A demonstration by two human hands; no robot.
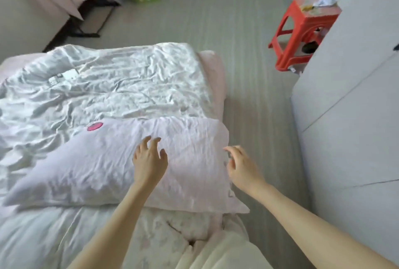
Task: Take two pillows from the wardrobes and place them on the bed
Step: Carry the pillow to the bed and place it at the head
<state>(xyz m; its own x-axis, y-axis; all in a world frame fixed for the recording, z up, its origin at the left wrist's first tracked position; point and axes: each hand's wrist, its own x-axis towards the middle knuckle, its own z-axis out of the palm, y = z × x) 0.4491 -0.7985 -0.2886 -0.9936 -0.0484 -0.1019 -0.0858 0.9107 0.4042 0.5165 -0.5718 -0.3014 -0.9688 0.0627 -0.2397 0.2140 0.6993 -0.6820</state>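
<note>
Both hands are seen open, gripping nothing: left hand (150,160) over the pale pink crumpled fabric pillow (121,167), right hand (241,166) at its edge; pillow lies on the bed (216,78); squaring it flat is advised

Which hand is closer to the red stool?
Right. The right hand hovers at the pillow's edge on the side toward the red stool; the left hand is over the pillow, farther away.

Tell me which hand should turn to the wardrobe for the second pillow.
Probably the right hand. It is open at the pillow's right edge, on the side of the white wardrobe. The left hand, also open, is over the pillow's middle, farther away.
</note>
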